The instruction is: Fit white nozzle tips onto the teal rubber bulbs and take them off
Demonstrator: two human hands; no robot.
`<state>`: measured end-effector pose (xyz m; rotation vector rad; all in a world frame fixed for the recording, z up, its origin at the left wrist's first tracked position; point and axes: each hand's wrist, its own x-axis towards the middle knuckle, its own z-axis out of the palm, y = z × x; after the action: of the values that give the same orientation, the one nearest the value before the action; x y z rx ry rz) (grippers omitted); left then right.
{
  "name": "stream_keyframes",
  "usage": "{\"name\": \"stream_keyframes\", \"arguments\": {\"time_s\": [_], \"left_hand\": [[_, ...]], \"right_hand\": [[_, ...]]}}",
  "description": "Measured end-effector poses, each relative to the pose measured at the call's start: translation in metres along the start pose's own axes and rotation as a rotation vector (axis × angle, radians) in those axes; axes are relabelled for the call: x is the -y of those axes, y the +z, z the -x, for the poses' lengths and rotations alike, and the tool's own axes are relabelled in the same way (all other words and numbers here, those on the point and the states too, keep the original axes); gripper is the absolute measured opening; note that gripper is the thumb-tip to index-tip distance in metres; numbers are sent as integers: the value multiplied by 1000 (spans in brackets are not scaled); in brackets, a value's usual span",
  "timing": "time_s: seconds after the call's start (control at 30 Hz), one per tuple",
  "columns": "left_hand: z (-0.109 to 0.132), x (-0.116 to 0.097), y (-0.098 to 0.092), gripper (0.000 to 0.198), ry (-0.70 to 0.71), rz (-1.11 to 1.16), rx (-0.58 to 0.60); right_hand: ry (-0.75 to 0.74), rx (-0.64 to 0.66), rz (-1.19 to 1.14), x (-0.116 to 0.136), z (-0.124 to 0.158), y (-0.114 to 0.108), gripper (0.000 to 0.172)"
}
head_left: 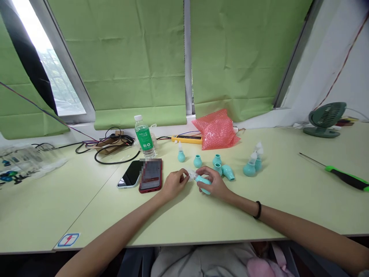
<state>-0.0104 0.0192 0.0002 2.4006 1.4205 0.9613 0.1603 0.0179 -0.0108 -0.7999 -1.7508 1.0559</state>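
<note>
My right hand [212, 182] is wrapped round a teal rubber bulb [205, 186], which lies tilted with a clear nozzle [192, 174] pointing to the left. At that nozzle's end, my left hand [176, 182] pinches the clear tip between thumb and finger. Just beyond my hands are several loose teal bulbs, one upright [197, 161] and one lying on its side [228, 172]. A bulb with a clear nozzle [181, 154] stands behind my left hand. To the right, two more bulbs with nozzles [249, 168] stand close together.
Two phones [150, 176] lie left of my hands, with a water bottle [145, 138] behind them. Pink bubble wrap [219, 130] and a yellow tool [186, 139] lie at the back. On the right are a screwdriver [343, 177] and a green fan [325, 119]. Cables [115, 144] lie back left.
</note>
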Motion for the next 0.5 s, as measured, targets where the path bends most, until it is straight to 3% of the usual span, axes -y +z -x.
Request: {"name": "stream_keyframes", "arguments": {"time_s": [0.2, 0.5], "left_hand": [[5, -14, -2, 17, -43, 364, -1], [1, -13, -1, 26, -200, 932, 126]], "right_hand": [[20, -7, -98, 3, 2, 2, 21], [-36, 14, -157, 7, 4, 3, 21]]}}
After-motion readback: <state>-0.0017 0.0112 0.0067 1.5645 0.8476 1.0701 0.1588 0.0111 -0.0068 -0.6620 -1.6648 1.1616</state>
